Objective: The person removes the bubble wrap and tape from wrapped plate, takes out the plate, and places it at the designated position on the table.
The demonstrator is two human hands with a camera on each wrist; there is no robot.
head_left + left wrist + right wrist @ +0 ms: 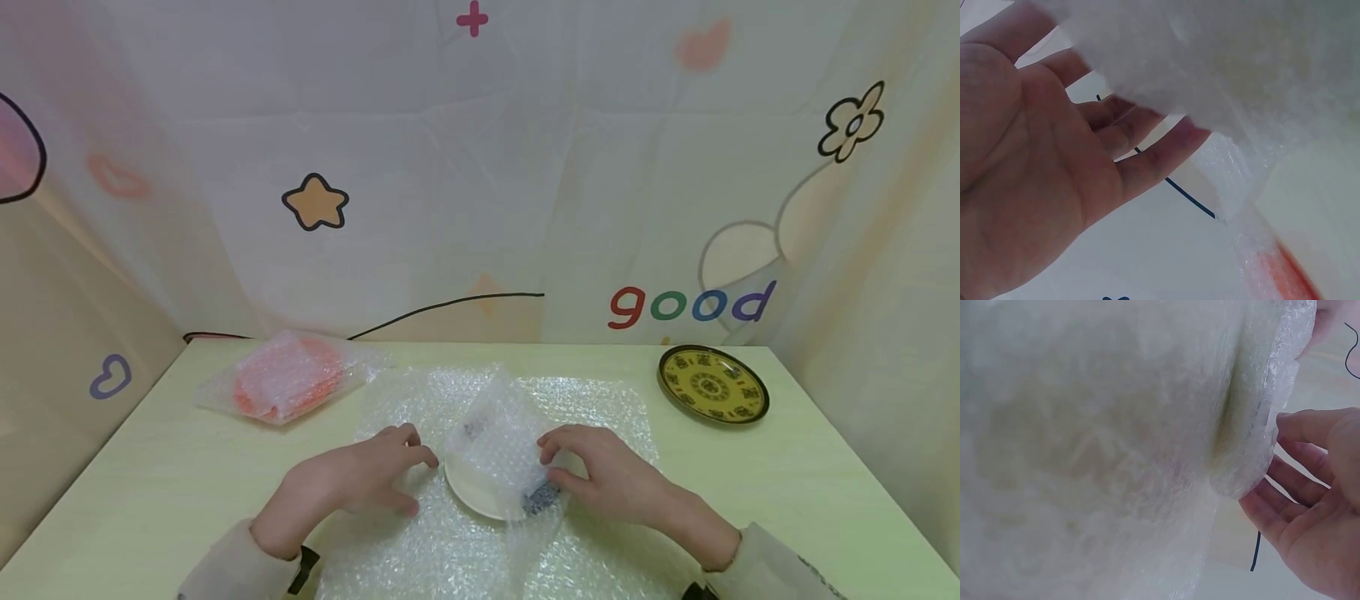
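A white plate (474, 490) with a dark pattern at its edge lies on a large sheet of bubble wrap (420, 558) in the middle of the table. A flap of bubble wrap (502, 425) is folded over the plate and covers much of it. At the plate's right edge, my right hand (615, 477) pinches the folded wrap; in the right wrist view, its thumb and fingers (1263, 509) are at the wrap's rounded edge. My left hand (352, 479) hovers over the sheet at the plate's left, fingers loosely bent, holding nothing.
A red item (288, 379) in bubble wrap lies at the table's back left. At the back right is a yellow plate (708, 385) with a dark rim and pattern. A printed curtain (465, 208) closes off the back and sides of the table (810, 500).
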